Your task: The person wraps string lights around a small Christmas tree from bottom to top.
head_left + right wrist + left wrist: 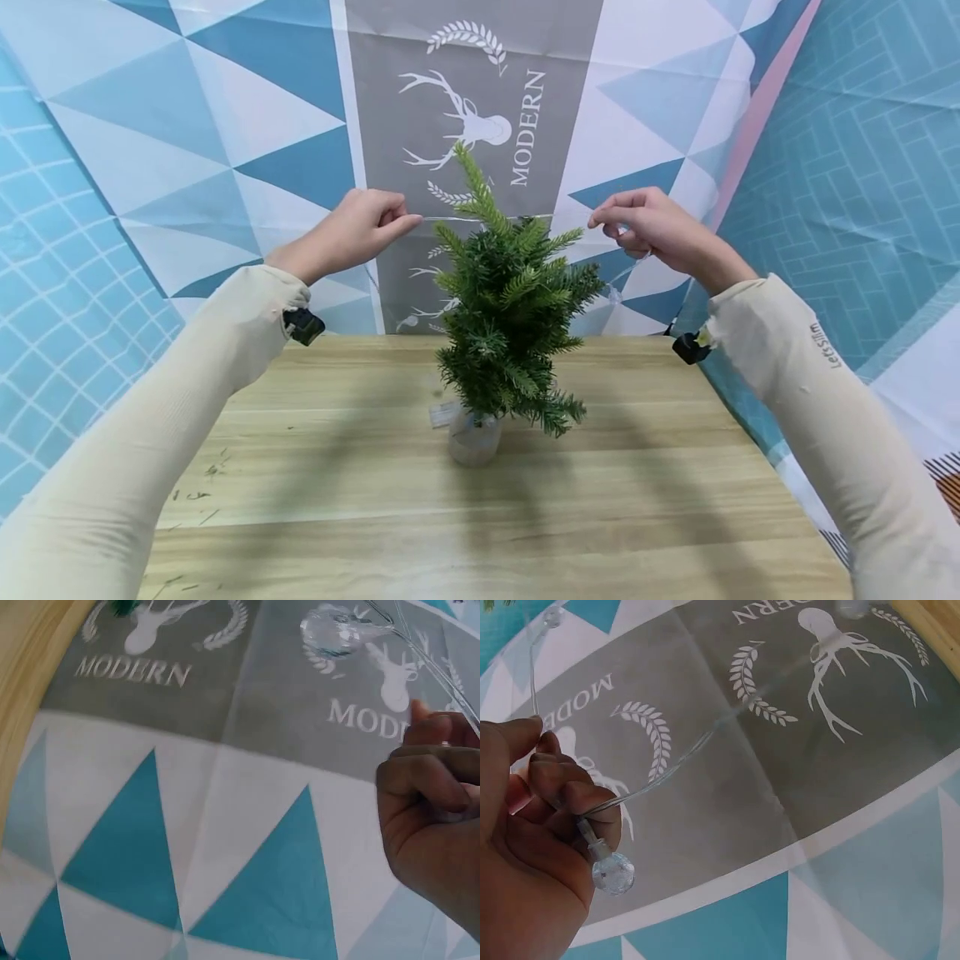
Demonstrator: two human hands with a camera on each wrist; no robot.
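Observation:
A small artificial Christmas tree stands upright in a pale pot on the wooden table. My left hand, left of the treetop, pinches a clear-wired string light. Right of the tree, my right hand grips the same wire, which runs between the hands at the height of the upper branches, its middle hidden by the tree. In the left wrist view a faceted clear bulb hangs below the curled fingers. The right wrist view has another clear bulb close to the hand, with wire passing into the fingers.
A clear tag lies beside the pot. Dark needle scraps are scattered on the left of the wooden table. Behind it hangs a patterned cloth with deer heads and triangles; blue tiled cloths flank both sides.

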